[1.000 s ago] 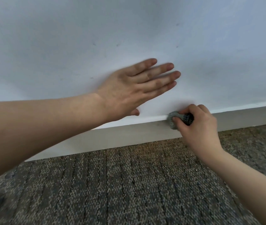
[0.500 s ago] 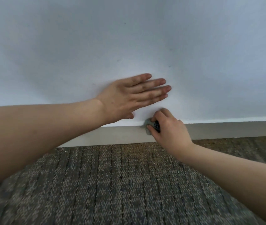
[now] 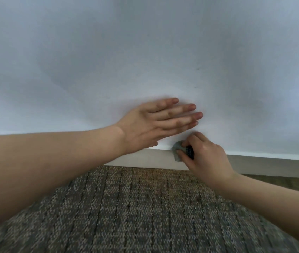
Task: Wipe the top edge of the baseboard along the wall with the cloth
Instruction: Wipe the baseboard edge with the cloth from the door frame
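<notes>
A pale wall [image 3: 145, 52] fills the upper view, and speckled brown carpet [image 3: 136, 207] covers the floor below. Our left hand [image 3: 150, 125] lies flat on the wall, fingers straight and together, just above the baseboard [image 3: 145, 158]. Its forearm hides the baseboard's left stretch. Our right hand [image 3: 205, 157] pinches a small bunched grey cloth [image 3: 177, 149], thumb and curled fingers round it, pressing it on the baseboard's top edge just below our left fingertips.
</notes>
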